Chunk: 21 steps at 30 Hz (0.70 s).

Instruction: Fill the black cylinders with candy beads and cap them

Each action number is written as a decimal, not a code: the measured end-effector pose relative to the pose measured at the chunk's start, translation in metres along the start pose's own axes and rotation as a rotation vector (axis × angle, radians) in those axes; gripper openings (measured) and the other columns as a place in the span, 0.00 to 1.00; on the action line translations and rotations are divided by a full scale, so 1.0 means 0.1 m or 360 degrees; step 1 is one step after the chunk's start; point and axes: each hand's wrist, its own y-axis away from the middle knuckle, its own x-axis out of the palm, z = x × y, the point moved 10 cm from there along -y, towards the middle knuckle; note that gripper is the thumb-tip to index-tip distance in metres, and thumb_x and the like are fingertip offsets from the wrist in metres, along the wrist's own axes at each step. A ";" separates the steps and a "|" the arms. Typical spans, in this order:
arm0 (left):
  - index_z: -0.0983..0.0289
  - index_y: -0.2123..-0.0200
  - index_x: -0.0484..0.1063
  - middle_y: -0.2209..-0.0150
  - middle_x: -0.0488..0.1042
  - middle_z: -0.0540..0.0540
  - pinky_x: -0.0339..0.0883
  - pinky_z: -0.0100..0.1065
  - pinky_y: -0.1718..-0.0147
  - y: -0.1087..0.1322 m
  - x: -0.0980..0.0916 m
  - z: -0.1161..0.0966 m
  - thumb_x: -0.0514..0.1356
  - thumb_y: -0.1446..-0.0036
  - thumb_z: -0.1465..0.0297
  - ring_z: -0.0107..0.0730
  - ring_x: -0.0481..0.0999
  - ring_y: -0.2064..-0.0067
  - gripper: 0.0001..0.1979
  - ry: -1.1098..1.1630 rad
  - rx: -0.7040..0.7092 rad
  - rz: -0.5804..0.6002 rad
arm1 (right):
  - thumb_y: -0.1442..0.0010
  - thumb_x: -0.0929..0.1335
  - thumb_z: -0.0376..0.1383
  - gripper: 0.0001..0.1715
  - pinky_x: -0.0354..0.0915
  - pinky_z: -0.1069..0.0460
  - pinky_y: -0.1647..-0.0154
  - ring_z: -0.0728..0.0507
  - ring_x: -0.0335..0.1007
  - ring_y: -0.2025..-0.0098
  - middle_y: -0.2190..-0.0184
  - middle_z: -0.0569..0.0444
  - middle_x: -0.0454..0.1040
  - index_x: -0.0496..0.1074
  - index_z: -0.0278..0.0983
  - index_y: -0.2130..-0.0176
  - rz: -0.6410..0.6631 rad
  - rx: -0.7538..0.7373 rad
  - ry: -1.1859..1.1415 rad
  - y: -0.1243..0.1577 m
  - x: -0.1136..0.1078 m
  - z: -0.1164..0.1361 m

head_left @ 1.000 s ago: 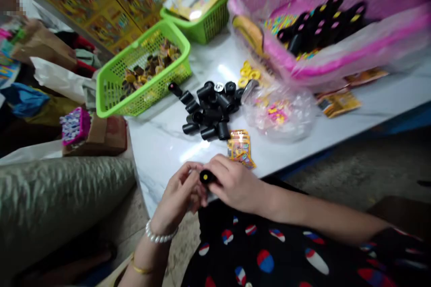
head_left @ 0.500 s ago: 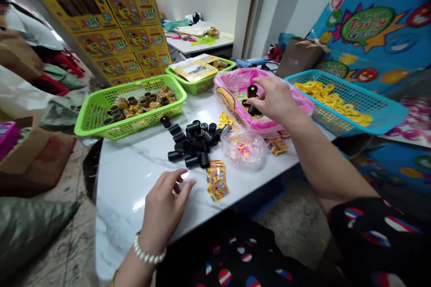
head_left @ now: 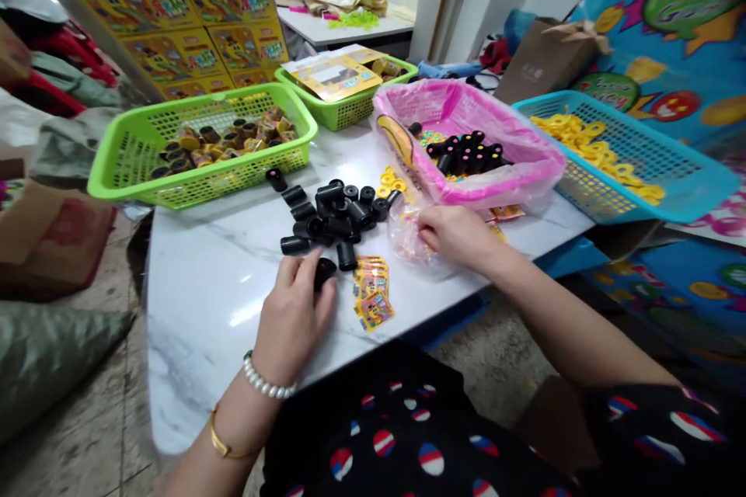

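Note:
My left hand [head_left: 290,316] rests on the white marble table [head_left: 210,287], its fingers closed on one small black tube [head_left: 322,272]. Just beyond it lies a heap of several black tubes [head_left: 332,216]. A small stack of yellow stickers [head_left: 371,300] lies to the right of that hand. My right hand [head_left: 454,237] is curled into a clear plastic bag [head_left: 411,245] of small coloured bits; what its fingers grip is hidden. Behind it stands a pink-lined basket [head_left: 513,171] holding more black tubes [head_left: 466,154].
A green basket [head_left: 198,182] of filled tubes stands at the back left, a second green basket [head_left: 350,110] with yellow cards behind it. A blue basket [head_left: 688,186] of yellow rings stands at the right. Yellow rings [head_left: 390,182] lie loose on the table. Cartons and sacks crowd the floor at left.
My right hand has come back from the pink basket, leaving its tube there, and now reaches into the clear bag. My left hand has moved forward and picked up a black tube.

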 end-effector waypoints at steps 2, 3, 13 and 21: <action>0.64 0.46 0.66 0.56 0.72 0.60 0.72 0.37 0.57 0.13 -0.07 0.03 0.56 0.38 0.69 0.38 0.76 0.57 0.17 0.0203 -0.0044 -0.0003 | 0.43 0.65 0.31 0.07 0.58 0.52 0.68 0.44 0.70 0.68 0.71 0.50 0.77 0.74 0.36 0.68 -0.0036 0.0033 -0.0071 0.00 -0.02 -0.05; 0.63 0.48 0.66 0.55 0.73 0.59 0.71 0.38 0.55 0.21 -0.09 0.06 0.57 0.39 0.69 0.38 0.76 0.55 0.16 0.0269 -0.0088 -0.0001 | 0.44 0.66 0.31 0.06 0.57 0.52 0.69 0.44 0.70 0.70 0.72 0.51 0.76 0.74 0.36 0.69 -0.0067 0.0047 -0.0102 0.01 -0.04 -0.07; 0.61 0.51 0.66 0.49 0.75 0.59 0.64 0.49 0.43 0.69 -0.06 0.27 0.61 0.42 0.69 0.45 0.68 0.40 0.16 0.0490 -0.0276 -0.0049 | 0.45 0.72 0.38 0.06 0.62 0.53 0.80 0.49 0.65 0.81 0.80 0.57 0.71 0.73 0.37 0.69 -0.0386 0.0277 -0.1172 0.37 -0.42 0.15; 0.64 0.53 0.72 0.49 0.76 0.61 0.60 0.52 0.42 0.71 -0.14 0.23 0.63 0.43 0.71 0.49 0.68 0.41 0.14 0.0441 -0.0113 -0.0207 | 0.49 0.75 0.43 0.15 0.60 0.59 0.86 0.53 0.64 0.84 0.83 0.59 0.71 0.73 0.34 0.70 0.0691 0.0267 -0.2093 0.35 0.47 1.64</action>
